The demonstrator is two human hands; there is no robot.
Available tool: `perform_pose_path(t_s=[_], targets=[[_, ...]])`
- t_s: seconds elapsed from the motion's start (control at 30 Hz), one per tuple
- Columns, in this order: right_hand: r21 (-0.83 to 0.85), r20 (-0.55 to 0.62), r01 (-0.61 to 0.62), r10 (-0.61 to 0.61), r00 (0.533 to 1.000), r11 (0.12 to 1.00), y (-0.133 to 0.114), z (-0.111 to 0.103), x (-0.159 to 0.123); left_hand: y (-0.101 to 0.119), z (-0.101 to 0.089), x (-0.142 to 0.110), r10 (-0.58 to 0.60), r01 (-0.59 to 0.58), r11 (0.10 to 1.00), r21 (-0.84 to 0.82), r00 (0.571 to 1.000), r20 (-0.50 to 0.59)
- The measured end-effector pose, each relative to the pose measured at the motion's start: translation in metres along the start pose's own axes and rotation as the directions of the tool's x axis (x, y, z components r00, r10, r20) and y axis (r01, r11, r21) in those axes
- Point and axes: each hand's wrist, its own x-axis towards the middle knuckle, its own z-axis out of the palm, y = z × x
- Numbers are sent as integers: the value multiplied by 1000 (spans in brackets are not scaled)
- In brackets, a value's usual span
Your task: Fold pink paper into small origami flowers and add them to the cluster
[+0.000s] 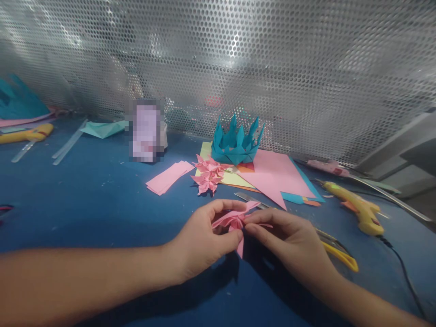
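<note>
Both my hands hold one small folded pink paper flower (234,222) just above the blue table (95,200). My left hand (204,240) pinches it from the left between thumb and fingers. My right hand (289,240) pinches its right side with the fingertips. Just beyond lie more folded pink flowers (208,175), and to their left a small stack of pink paper strips (169,176). A teal paper crown (236,143) stands behind them on sheets of coloured paper (272,175).
A yellow glue gun (359,206) with a black cord lies at the right. Yellow-handled scissors (335,252) lie by my right hand. A perforated metal wall (238,59) closes the back. Clear rulers (70,143), teal paper and another yellow tool (27,134) lie far left.
</note>
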Motion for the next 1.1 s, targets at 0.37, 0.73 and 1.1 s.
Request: perform_pose_path(t_s=[0.37,0.73,1.1], targets=[[-2,43,-67,67,997,998,0,0,3,-3,-2,1,-11,12,999,36,1000,-29],[76,22,-138,136,990,988,-1,1,3,-4,-2,3,5,-5,1000,-9,999,-34],[238,100,-189,169,980,953,1,5,-1,-5,-3,2,47,-45,994,102,999,-14]])
